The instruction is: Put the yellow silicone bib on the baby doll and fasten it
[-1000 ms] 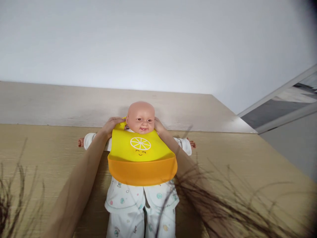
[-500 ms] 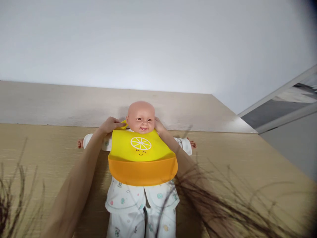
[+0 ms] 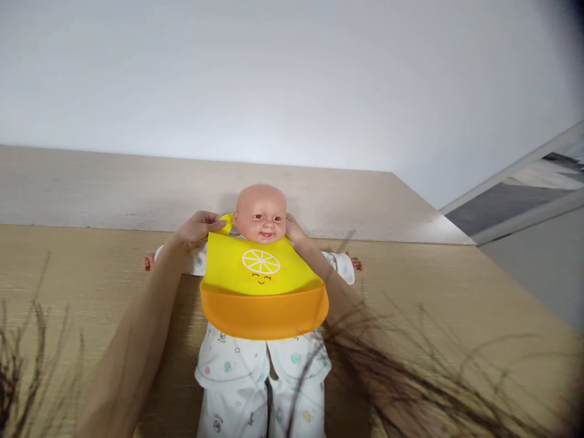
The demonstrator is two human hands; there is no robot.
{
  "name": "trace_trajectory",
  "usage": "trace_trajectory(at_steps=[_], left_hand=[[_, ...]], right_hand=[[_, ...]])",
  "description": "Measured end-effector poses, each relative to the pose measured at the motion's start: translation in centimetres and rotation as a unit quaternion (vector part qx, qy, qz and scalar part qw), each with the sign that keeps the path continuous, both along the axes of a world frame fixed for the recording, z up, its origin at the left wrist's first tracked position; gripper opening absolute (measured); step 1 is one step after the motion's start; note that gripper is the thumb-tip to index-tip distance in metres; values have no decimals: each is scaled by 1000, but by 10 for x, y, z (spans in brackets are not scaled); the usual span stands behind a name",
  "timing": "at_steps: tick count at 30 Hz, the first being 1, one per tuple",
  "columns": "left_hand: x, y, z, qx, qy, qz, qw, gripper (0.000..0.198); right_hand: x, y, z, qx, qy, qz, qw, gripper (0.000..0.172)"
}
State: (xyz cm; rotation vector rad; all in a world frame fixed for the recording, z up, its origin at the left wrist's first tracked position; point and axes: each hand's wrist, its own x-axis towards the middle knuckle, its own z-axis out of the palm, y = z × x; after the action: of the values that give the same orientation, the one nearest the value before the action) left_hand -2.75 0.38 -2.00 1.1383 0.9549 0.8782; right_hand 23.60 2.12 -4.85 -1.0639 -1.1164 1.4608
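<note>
A baby doll with a bald head lies face up, arms spread, dressed in white printed clothes. Over its chest lies a yellow bib with a lemon-slice print and an orange catch pocket. My left hand is closed on the bib's yellow neck strap, beside the doll's head. My right hand is at the other side of the doll's neck. Its fingertips are hidden behind the head, so what they hold does not show.
The doll rests on a wooden surface with a paler raised board along its back. Behind stands a white wall. Dark strands of hair hang blurred across the lower corners.
My left hand has moved slightly outward and up, and more of the yellow neck strap shows beside the doll's head. My right hand stays by the neck.
</note>
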Motion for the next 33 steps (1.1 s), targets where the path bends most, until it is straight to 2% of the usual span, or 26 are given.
trace_trajectory(at_steps=[6, 11, 22, 29, 33], left_hand=[[0, 1, -2, 25, -33, -12, 999, 33], [3, 0, -2, 40, -59, 9, 997, 30], [9, 1, 1, 30, -69, 13, 997, 26], [12, -4, 3, 56, -17, 60, 996, 27], [14, -7, 8, 36, -12, 45, 998, 31]], right_hand=[[-5, -3, 9, -50, 17, -15, 999, 20], [-6, -5, 9, -43, 20, -2, 999, 20], [0, 4, -3, -58, 16, -17, 998, 16], [3, 7, -6, -45, 32, 7, 998, 14], [7, 13, -9, -36, 38, 0, 999, 16]])
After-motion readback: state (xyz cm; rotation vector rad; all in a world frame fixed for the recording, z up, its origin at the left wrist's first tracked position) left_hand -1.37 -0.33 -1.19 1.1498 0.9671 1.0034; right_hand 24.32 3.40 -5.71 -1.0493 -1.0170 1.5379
